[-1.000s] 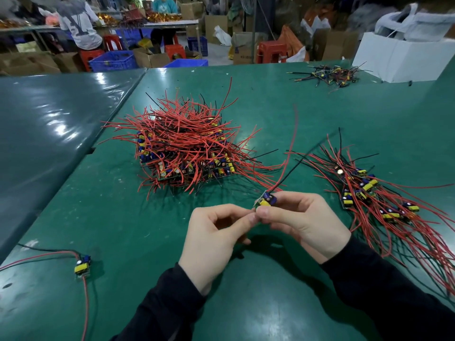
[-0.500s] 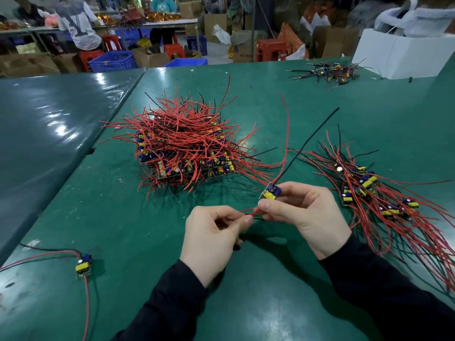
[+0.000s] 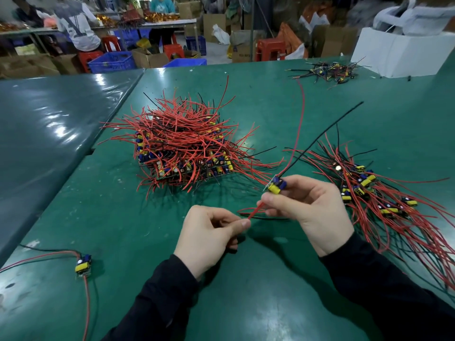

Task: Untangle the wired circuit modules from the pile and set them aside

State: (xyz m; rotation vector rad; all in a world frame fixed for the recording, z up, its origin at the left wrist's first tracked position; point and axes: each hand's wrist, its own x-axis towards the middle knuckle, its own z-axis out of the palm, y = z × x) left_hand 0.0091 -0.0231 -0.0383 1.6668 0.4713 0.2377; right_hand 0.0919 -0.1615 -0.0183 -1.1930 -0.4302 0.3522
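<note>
Two hands work above a green table [image 3: 246, 303]: the right hand [image 3: 310, 207] grips a circuit module [image 3: 276, 185], the left hand [image 3: 209, 232] pinches its red wire [image 3: 256, 209]. Tangled pile [image 3: 182, 143] behind. No legible writing; background blurred.

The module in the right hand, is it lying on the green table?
No, the right hand holds the module up above the table.

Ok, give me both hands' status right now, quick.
Left hand: closed, pinching a thin red wire at its fingertips.
Right hand: closed, holding a small yellow-and-blue circuit module with long red and black leads.
</note>
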